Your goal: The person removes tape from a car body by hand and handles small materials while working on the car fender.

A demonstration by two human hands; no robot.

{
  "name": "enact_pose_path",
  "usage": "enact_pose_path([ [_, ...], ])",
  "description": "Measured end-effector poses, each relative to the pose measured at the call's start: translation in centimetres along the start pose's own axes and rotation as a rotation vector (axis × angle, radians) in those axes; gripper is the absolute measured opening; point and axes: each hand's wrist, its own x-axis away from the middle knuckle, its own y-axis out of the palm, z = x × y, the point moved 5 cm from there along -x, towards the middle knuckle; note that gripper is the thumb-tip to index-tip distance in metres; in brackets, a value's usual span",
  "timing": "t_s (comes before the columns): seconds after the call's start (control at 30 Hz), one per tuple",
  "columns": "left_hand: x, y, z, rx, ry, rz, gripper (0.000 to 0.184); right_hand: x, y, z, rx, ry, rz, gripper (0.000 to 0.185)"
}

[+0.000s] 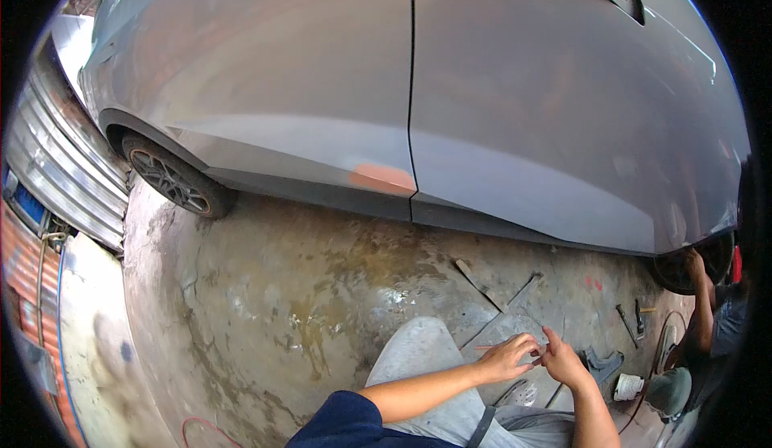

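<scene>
My left hand [510, 358] and my right hand [561, 359] meet in front of my bent knees, fingertips close together. The left one has its thumb and fingers pinched. A thin reddish strip [484, 347] shows beside its knuckles; I cannot tell whether it is held. On the right one, a finger points up while the others curl. What lies between the fingers is too small to name. Ahead stands a silver-grey car [498, 102], apart from both hands, with an orange-pink patch [382, 178] low on one door beside the door gap.
Crossed metal bars [500, 311] lie on the stained concrete floor [265, 287]. To the right are a hammer [639, 319], a white container [629, 387] and another person's arm [703, 299] at a wheel. Corrugated metal sheets [68, 150] stand left. A red hose [205, 422] curves at the bottom.
</scene>
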Motion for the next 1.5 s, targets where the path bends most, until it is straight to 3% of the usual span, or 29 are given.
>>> enact_pose_path([
  [0.1, -0.4, 0.0, -1.0, 0.041, -0.035, 0.054, 0.042, -0.2, 0.7, 0.1, 0.162, -0.012, -0.081, 0.062],
  [0.4, -1.2, 0.2, -3.0, 0.274, -0.173, -0.034, 0.029, -0.5, 1.7, 0.0, 0.154, -0.001, -0.07, 0.054],
  [0.63, -1.4, 2.1, -5.8, 0.486, -0.225, 0.019, 0.026, -1.4, 1.6, 2.0, 0.167, 0.002, -0.062, 0.049],
  [0.73, -1.5, 2.3, -6.3, 0.63, -0.261, -0.136, 0.028, -0.9, 1.6, 2.7, 0.213, -0.001, -0.009, 0.052],
  [0.9, -1.6, 2.0, -5.6, 0.528, -0.301, -0.151, 0.027, -0.6, 1.4, 3.7, 0.334, -0.007, 0.08, 0.058],
  [1.13, -1.6, 3.5, -7.6, 0.691, -0.368, -0.189, 0.022, 0.3, 1.7, 3.0, 0.291, -0.051, 0.067, 0.042],
  [1.3, -1.9, 3.4, -7.2, 0.708, -0.487, -0.151, 0.025, 1.5, 0.9, 1.6, 0.257, -0.038, 0.068, 0.041],
  [1.5, -1.6, 3.8, -6.3, 0.897, -0.563, -0.178, 0.047, 2.1, 1.3, 2.6, 0.233, -0.034, 0.083, 0.048],
])
